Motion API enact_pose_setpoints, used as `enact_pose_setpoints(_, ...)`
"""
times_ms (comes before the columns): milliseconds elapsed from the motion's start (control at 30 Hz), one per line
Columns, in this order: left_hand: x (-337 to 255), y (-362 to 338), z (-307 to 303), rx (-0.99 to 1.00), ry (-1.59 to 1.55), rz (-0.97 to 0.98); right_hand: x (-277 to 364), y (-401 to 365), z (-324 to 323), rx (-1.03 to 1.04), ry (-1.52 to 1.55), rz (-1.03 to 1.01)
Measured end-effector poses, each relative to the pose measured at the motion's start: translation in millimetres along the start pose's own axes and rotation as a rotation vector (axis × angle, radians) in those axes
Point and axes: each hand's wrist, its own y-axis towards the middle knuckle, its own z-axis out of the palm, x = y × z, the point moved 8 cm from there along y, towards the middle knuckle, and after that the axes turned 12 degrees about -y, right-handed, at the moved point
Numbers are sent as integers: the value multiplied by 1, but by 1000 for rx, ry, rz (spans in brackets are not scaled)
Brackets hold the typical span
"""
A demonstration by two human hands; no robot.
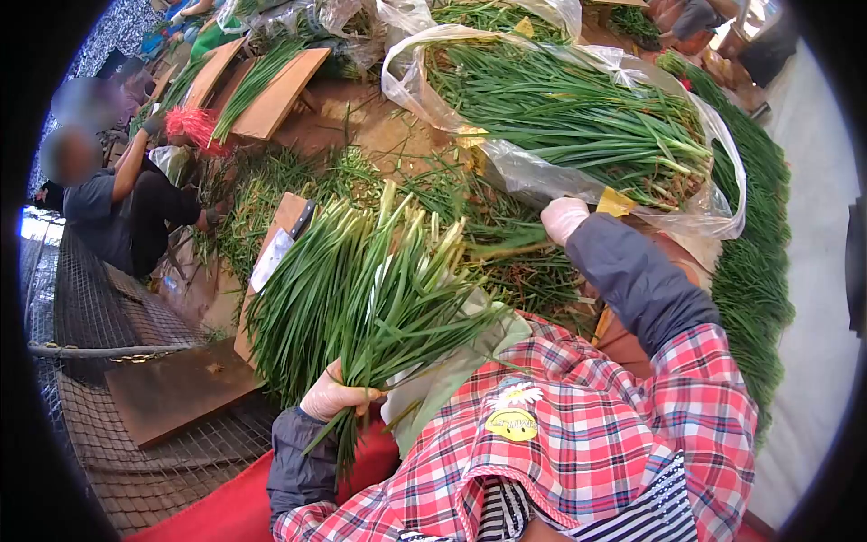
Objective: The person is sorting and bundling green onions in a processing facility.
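My left hand [339,395], in a thin pale glove, is wrapped round the leafy ends of a bunch of garlic chives [384,307]. The pale stem ends fan out away from me, and more chives lie under and beside the bunch. My right hand [565,219], also gloved, is closed at the near edge of a clear plastic bag [533,172] full of long chives [587,113]. Blurred green strands show just left of its fingers; what it grips, if anything, is not clear. A knife [271,262] with a dark handle lies on a wooden board [285,212] left of the bunch.
Trimmed leaves [262,194] litter the ground ahead. A long row of chives [750,271] runs along my right. At the left, a seated person [117,199] works near red ties [194,125] and slanted boards [284,90]. A dark board [181,388] rests on netting.
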Motion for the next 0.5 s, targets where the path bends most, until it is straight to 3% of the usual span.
enact_pose_setpoints(33,-1,1,3,-5,4,-12,4,-8,-11,-56,-81,-78)
enact_pose_setpoints(100,0,4,6,10,35,-28,11,-11,-67,-267,556,-169)
enact_pose_setpoints(167,-3,10,13,23,65,-26,22,-13,-124,-508,989,-419)
enact_pose_setpoints(233,-11,13,25,19,93,-54,49,-9,-140,-605,890,-534)
enact_pose_setpoints(267,-12,15,25,39,135,-65,65,-9,-145,-187,705,-523)
enact_pose_setpoints(300,-12,16,25,56,172,-76,76,-7,-136,-59,823,-556)
enact_pose_setpoints(367,-13,14,27,43,180,-78,76,-10,-130,45,757,-511)
enact_pose_setpoints(433,-10,16,22,49,263,-120,76,-9,-126,-93,648,-532)
enact_pose_setpoints(500,-8,19,24,81,126,-96,73,-11,-125,-171,569,-519)
